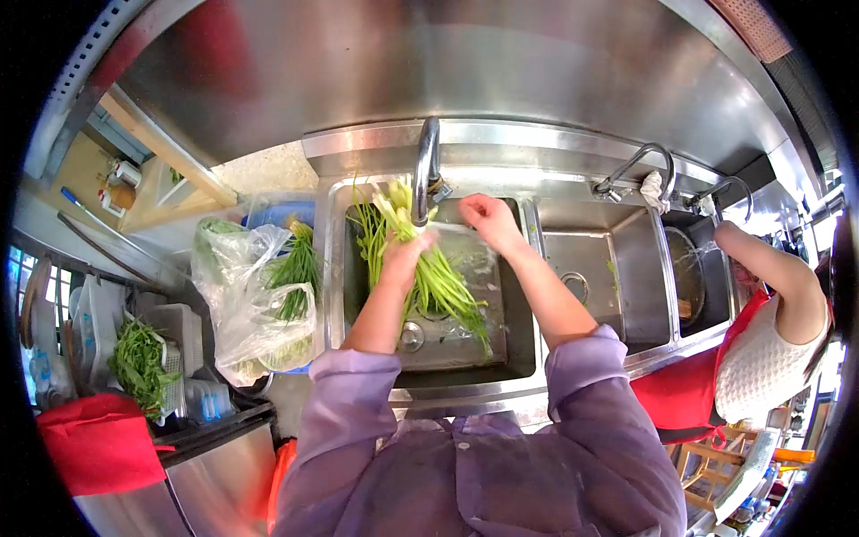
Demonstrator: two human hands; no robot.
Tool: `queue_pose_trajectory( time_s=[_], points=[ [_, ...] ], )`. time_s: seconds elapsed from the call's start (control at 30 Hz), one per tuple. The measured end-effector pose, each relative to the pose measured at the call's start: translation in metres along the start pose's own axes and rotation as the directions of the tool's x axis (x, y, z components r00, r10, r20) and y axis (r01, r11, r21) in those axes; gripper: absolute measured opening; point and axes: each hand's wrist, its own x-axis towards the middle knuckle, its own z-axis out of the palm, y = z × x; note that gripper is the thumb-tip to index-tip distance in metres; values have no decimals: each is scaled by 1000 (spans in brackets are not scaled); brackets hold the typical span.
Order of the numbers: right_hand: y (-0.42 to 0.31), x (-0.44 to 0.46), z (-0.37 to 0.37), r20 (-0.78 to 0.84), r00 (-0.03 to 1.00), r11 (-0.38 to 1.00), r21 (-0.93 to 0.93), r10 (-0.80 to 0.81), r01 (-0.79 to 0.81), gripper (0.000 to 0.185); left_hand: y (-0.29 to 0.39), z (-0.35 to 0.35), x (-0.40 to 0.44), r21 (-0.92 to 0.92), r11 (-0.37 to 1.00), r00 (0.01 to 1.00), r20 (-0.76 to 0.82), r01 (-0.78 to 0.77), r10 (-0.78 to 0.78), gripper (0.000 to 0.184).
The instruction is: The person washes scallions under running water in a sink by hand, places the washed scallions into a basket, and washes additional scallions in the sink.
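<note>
My left hand (404,255) is closed round a bunch of leafy celery (438,282), with pale root ends up by the tap (428,170) and green stalks hanging down to the right. They hang inside the left sink basin (483,362). To the right of the tap, my right hand (486,217) is curled into a loose fist, apart from the stalks. Whether anything lies inside its fingers is hidden. More thin green stems (365,234) lean on the basin's left wall.
Left of the sink sit a clear plastic bag (259,331) and green scallions (293,268). Leafy greens (143,367) fill a rack lower left. A second basin (582,259) adjoins on the right. Beyond it, a co-worker in a red apron (676,394) stands at the far-right basin.
</note>
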Motion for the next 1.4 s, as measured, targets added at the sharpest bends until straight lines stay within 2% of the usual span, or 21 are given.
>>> queue_pose_trajectory(
  time_s=[0.07,0.1,0.2,0.27,0.47,0.53,0.63,0.67,0.73,0.77,0.8,0.83,0.87,0.93,1.03,1.07,1.13,1.2,1.27,1.33,1.4],
  points=[
    [13,5,4,-15,1000,994,-106,20,-22,21,23,-1,-12,6,984,983,-56,-176,176,41],
    [16,5,8,-12,1000,983,-182,-16,13,19,28,-12,-10,-21,991,988,-92,-128,126,36],
    [19,9,25,-9,994,957,-274,-107,100,13,57,-30,-27,-135,964,973,-42,-230,226,24],
    [11,10,36,-10,997,836,-546,-83,64,20,72,-43,-39,-159,945,958,-6,-285,288,20],
    [18,28,56,-2,978,655,-743,-208,137,39,102,-62,-72,-86,918,918,-124,-387,376,25],
    [12,29,55,12,996,618,-783,-91,66,39,112,-58,-91,-9,927,905,-218,-375,364,36],
    [5,16,49,5,1000,625,-780,19,-8,44,108,-65,-104,130,929,920,-145,-347,364,44],
    [8,9,42,44,999,575,-818,3,34,43,103,-65,-106,223,921,935,-87,-319,345,45],
    [-8,-14,21,186,979,585,-805,86,102,46,98,-44,-125,413,886,929,-198,-209,312,47],
    [-20,-28,8,227,968,635,-765,110,107,49,63,-69,-98,233,916,943,22,-328,332,44],
    [-39,-44,-6,231,969,533,-833,91,148,50,57,-66,-101,241,930,950,-69,-279,303,37],
    [-47,-47,-21,254,956,572,-810,148,127,49,54,-65,-99,244,913,944,36,-328,329,35],
    [-66,-55,-35,224,965,564,-819,137,110,49,51,-60,-103,361,900,960,-38,-245,276,37],
    [-120,-73,-65,178,977,392,-912,115,120,49,41,-61,-97,162,934,948,49,-319,315,39],
    [-174,-93,-126,131,972,744,-626,-196,234,40,37,-59,-94,189,929,947,94,-319,306,39],
    [-193,-100,-144,110,945,799,-509,-309,321,35,37,-60,-91,144,940,949,111,-310,296,37],
    [-236,-121,-177,-119,905,774,-569,-409,275,26,31,-62,-84,242,902,933,141,-357,332,36],
    [-280,-130,-214,-558,733,905,-378,-390,194,28,43,-53,-103,338,848,910,223,-409,350,37],
    [-334,-132,-253,-744,474,881,-426,-471,208,35,44,-47,-109,426,780,886,293,-458,360,37],
    [-374,-114,-278,-780,447,879,-476,-437,29,37,28,-49,-99,435,759,868,348,-484,355,39],
    [-394,-82,-297,-746,656,960,-255,-118,-118,30,19,-49,-97,317,829,868,356,-461,347,40]
  ],
)
